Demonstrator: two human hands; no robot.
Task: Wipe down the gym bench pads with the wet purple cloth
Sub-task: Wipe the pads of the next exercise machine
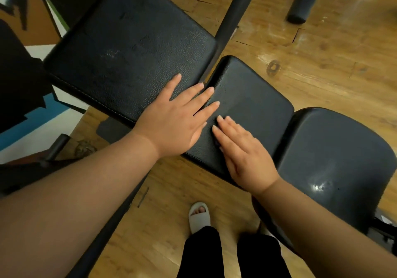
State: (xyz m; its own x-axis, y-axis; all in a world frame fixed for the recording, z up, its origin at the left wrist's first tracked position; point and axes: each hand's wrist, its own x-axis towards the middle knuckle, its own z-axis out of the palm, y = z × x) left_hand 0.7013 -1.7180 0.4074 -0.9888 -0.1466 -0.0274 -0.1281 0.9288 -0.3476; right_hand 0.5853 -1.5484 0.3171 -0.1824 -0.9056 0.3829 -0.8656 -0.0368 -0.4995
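A gym bench with black textured pads runs from upper left to right. The large back pad (129, 48) lies at the upper left, the smaller seat pad (253, 108) sits in the middle, and a rounded dark pad (335, 157) is at the right. My left hand (176, 116) rests flat with fingers spread across the gap between the back pad and the seat pad. My right hand (245, 155) lies flat on the near edge of the seat pad, fingers together, slightly blurred. Neither hand holds anything. No purple cloth is in view.
The floor (322, 63) is worn wood planks. A black frame bar (234, 9) rises behind the bench, and a black tube end (300, 9) lies at the top right. My foot in a white slipper (198, 215) stands below the bench. Coloured wall panels show at the left.
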